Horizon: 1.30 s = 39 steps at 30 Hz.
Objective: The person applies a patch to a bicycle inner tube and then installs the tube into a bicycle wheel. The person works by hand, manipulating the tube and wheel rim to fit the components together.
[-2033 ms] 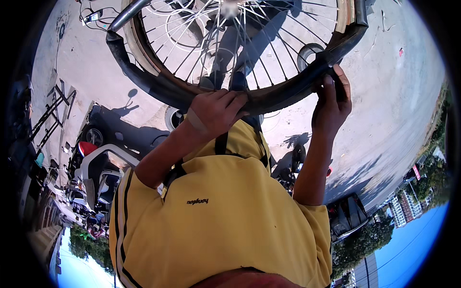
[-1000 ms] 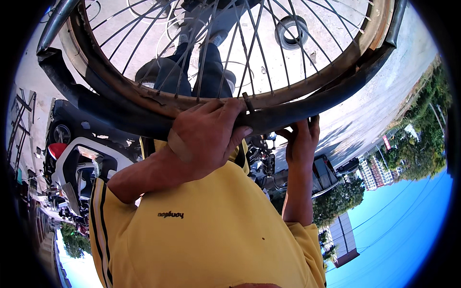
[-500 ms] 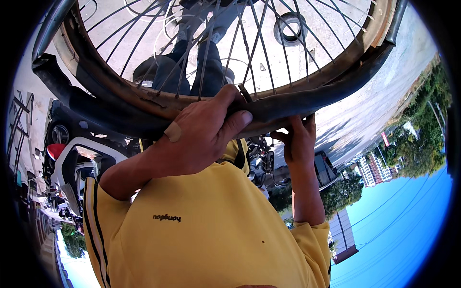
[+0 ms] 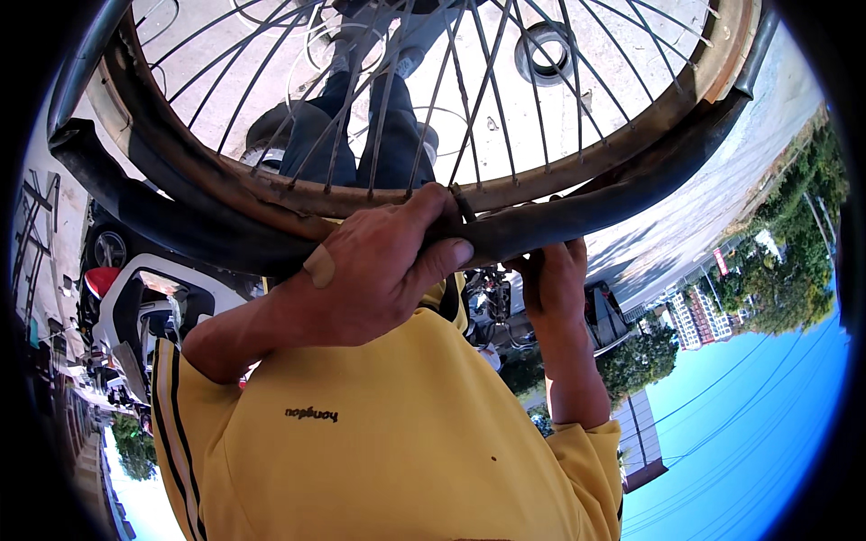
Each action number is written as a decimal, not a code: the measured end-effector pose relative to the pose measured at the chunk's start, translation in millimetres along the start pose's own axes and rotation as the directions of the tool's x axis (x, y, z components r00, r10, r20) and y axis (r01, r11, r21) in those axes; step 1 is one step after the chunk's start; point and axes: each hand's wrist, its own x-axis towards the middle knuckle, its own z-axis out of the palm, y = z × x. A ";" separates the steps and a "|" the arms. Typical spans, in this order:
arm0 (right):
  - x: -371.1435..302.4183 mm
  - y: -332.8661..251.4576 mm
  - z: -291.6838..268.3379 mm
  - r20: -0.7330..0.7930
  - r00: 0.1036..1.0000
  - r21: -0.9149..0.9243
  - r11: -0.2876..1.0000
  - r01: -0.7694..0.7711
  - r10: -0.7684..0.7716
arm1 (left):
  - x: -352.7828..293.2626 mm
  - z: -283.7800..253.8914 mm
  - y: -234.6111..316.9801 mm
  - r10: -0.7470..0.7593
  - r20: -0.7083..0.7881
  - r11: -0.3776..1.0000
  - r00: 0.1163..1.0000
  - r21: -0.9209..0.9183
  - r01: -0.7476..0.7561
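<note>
My left hand (image 4: 374,275) has its fingers clamped over the rusty spoked wheel rim (image 4: 541,180) and black tyre (image 4: 613,203); my right hand (image 4: 552,279) grips the tyre just right. The rubber looks stiff, the rim rigid; I'd hold by the rim edge.

This is an outdoor roadside repair spot, in the open on a sunlit stretch of pale concrete ground (image 4: 622,99) under a clear blue sky (image 4: 749,424). A spoked wheel (image 4: 433,108) with its black tyre (image 4: 180,216) partly off fills the view, and a loose ring-shaped part (image 4: 544,52) lies on the ground. Parked scooters (image 4: 135,307) stand at one side, with trees (image 4: 776,261), low buildings (image 4: 695,316) and overhead wires (image 4: 722,433) beyond.
</note>
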 end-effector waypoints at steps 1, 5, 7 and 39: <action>0.1 1.2 -1.1 0.027 1.000 0.043 0.999 0.000 -0.001 | -0.2 -0.6 -1.1 0.000 0.003 1.000 1.000 0.006 0.000; -3.4 3.4 -4.5 0.069 0.998 0.181 0.983 -0.011 -0.002 | 0.6 0.9 -5.8 0.024 -0.029 0.999 0.999 0.049 -0.023; -6.0 3.9 -5.5 0.104 0.995 0.227 0.974 -0.025 0.001 | 1.7 4.4 -7.4 0.050 -0.049 0.993 0.998 0.109 -0.044; -6.8 11.5 2.1 0.114 0.984 0.208 0.972 0.110 -0.136 | 8.3 27.3 -7.1 0.137 -0.180 0.907 0.974 0.417 -0.051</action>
